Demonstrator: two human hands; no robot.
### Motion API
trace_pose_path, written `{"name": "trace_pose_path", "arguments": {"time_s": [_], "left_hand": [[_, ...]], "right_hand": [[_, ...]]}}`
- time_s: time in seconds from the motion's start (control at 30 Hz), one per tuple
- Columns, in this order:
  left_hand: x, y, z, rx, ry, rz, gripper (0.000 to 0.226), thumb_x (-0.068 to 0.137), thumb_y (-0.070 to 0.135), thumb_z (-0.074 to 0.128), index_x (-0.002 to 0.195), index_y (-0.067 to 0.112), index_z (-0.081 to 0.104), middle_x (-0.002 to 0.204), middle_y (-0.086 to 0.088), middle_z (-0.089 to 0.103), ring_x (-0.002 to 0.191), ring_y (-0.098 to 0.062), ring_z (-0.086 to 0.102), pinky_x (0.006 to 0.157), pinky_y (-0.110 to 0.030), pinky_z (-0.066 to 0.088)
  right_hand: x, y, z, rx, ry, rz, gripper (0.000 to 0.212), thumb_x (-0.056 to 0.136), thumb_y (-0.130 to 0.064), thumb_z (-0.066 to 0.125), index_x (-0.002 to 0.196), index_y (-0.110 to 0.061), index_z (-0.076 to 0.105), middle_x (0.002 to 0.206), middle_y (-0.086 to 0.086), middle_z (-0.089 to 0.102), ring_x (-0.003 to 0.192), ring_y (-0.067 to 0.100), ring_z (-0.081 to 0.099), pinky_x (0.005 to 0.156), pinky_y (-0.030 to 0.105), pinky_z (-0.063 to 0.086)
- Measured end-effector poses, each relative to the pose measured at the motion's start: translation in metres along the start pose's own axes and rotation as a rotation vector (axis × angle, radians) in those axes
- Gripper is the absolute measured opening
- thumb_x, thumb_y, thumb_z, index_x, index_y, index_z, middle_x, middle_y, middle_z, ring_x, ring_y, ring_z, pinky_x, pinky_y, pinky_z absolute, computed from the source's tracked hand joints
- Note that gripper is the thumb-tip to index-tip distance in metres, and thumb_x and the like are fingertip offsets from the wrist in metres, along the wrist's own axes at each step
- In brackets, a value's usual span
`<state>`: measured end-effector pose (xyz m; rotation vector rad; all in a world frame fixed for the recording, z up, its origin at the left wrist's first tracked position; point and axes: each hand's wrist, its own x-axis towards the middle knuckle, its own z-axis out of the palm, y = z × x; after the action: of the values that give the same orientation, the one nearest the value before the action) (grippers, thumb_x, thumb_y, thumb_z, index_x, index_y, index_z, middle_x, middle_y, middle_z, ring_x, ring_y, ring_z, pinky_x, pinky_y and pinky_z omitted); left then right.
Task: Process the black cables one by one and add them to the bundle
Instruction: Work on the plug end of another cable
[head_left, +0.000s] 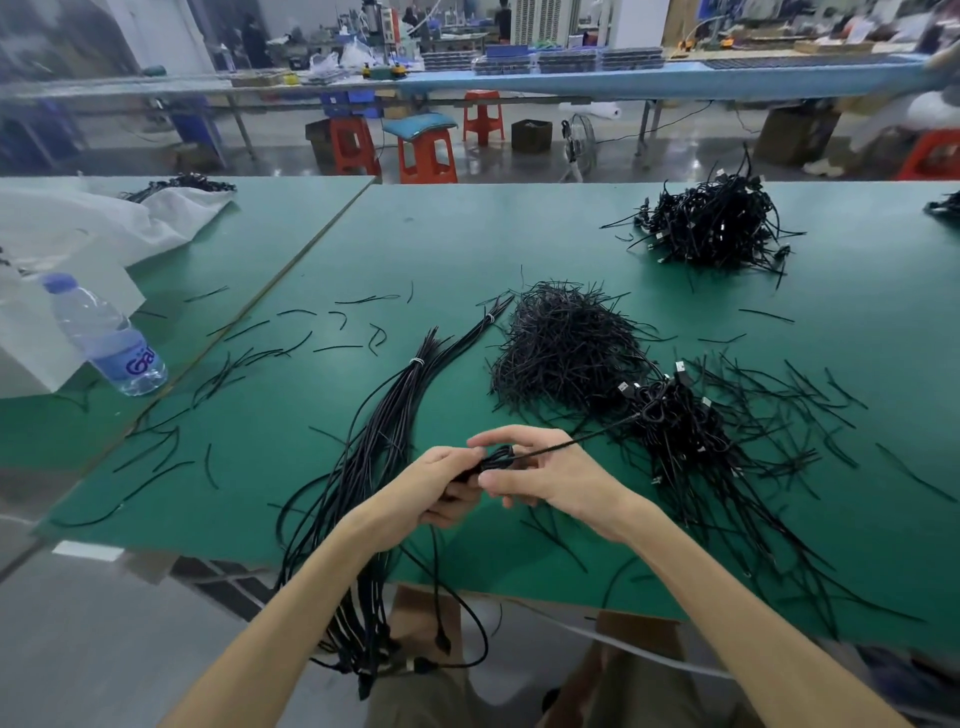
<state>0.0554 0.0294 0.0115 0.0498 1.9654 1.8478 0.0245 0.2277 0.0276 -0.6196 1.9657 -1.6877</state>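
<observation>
I see both hands meeting over the near edge of the green tabletop (467, 234). Left hand (441, 486): fingers (457, 458) curled round a small coiled black cable (496, 460). Right hand (545, 475): thumb and fingers (501, 437) pinching the same coil from the other side. A thin black strand (576, 441) runs taut from the coil toward a heap of coiled cables (680, 436) just to the right. The bundle (387, 415), banded with white ties, lies left of the hands, its ends hanging off the tabletop edge. Pile of short black ties (566, 348) beyond the hands. Second cable heap (717, 223) far right. Water bottle (104, 338) at left, tilted.
</observation>
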Motion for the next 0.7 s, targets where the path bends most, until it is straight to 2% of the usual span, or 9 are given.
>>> {"name": "trace_pose_path", "arguments": {"time_s": [0.07,0.13,0.2,0.27,0.4,0.47,0.57,0.63,0.7], "left_hand": [[-0.002,0.002,0.002,0.003,0.04,0.0,0.041,0.104,0.042,0.045,0.069,0.021,0.05,0.064,0.003,0.024,0.051,-0.014,0.014,0.043,-0.022,0.015],[-0.003,0.004,0.003,0.007,0.081,0.003,0.043,0.107,0.042,0.043,0.068,0.024,0.045,0.063,0.003,0.025,0.051,-0.014,0.015,0.042,-0.021,0.016],[-0.004,0.004,0.004,0.021,0.121,0.006,0.045,0.108,0.045,0.041,0.069,0.023,0.044,0.061,0.004,0.026,0.05,-0.014,0.016,0.042,-0.021,0.017],[-0.004,0.004,0.007,0.04,0.167,0.007,0.049,0.108,0.049,0.04,0.066,0.024,0.044,0.059,0.006,0.027,0.049,-0.013,0.018,0.042,-0.021,0.018],[-0.003,0.001,0.018,0.07,0.289,0.03,0.054,0.107,0.052,0.04,0.061,0.024,0.043,0.056,0.005,0.031,0.046,-0.012,0.021,0.042,-0.02,0.019],[-0.003,-0.001,0.026,0.041,0.357,0.06,0.054,0.107,0.05,0.04,0.06,0.023,0.043,0.055,0.005,0.032,0.045,-0.011,0.022,0.042,-0.021,0.019],[-0.003,-0.003,0.037,-0.022,0.406,0.068,0.055,0.108,0.048,0.039,0.06,0.023,0.045,0.055,0.007,0.031,0.045,-0.012,0.022,0.043,-0.022,0.018],[-0.004,-0.003,0.042,-0.07,0.389,0.036,0.056,0.108,0.05,0.038,0.061,0.021,0.049,0.055,0.005,0.031,0.045,-0.013,0.023,0.044,-0.022,0.019],[-0.005,0.0,0.04,0.044,0.324,0.038,0.063,0.108,0.052,0.035,0.063,0.015,0.06,0.053,0.0,0.046,0.041,-0.015,0.032,0.043,-0.023,0.026]], "right_hand": [[0.0,-0.002,0.001,-0.052,0.016,-0.013,0.033,0.087,-0.019,0.08,0.119,-0.022,0.071,0.077,0.008,0.072,0.063,0.016,0.06,0.062,0.027,0.047],[-0.001,-0.002,0.005,-0.102,0.057,-0.058,0.029,0.088,-0.019,0.079,0.116,-0.018,0.072,0.081,0.007,0.074,0.063,0.014,0.06,0.065,0.032,0.052],[-0.002,-0.001,0.009,-0.254,0.127,-0.114,0.025,0.089,-0.023,0.078,0.113,-0.019,0.072,0.093,0.003,0.074,0.075,0.013,0.063,0.077,0.039,0.054],[-0.003,0.001,0.012,-0.469,0.191,-0.155,0.025,0.092,-0.031,0.073,0.112,-0.017,0.068,0.103,-0.001,0.065,0.09,0.014,0.061,0.087,0.039,0.05],[-0.006,0.006,0.022,-0.8,0.243,-0.202,0.028,0.101,-0.038,0.057,0.104,-0.01,0.055,0.102,-0.001,0.052,0.077,0.018,0.05,0.071,0.039,0.047],[-0.008,0.009,0.026,-0.633,0.292,-0.142,0.023,0.101,-0.031,0.06,0.089,-0.014,0.051,0.088,-0.003,0.055,0.072,0.019,0.049,0.068,0.041,0.046],[-0.008,0.017,0.031,-0.382,0.409,-0.097,0.031,0.099,-0.015,0.062,0.075,-0.015,0.042,0.072,-0.006,0.053,0.065,0.014,0.049,0.065,0.04,0.045],[-0.008,0.02,0.033,-0.358,0.447,-0.093,0.03,0.099,-0.012,0.062,0.074,-0.016,0.045,0.071,-0.006,0.054,0.065,0.012,0.05,0.065,0.037,0.045],[-0.009,0.023,0.029,-0.375,0.476,-0.102,0.027,0.099,-0.014,0.062,0.075,-0.019,0.051,0.074,-0.006,0.059,0.069,0.012,0.054,0.068,0.035,0.047]]}}
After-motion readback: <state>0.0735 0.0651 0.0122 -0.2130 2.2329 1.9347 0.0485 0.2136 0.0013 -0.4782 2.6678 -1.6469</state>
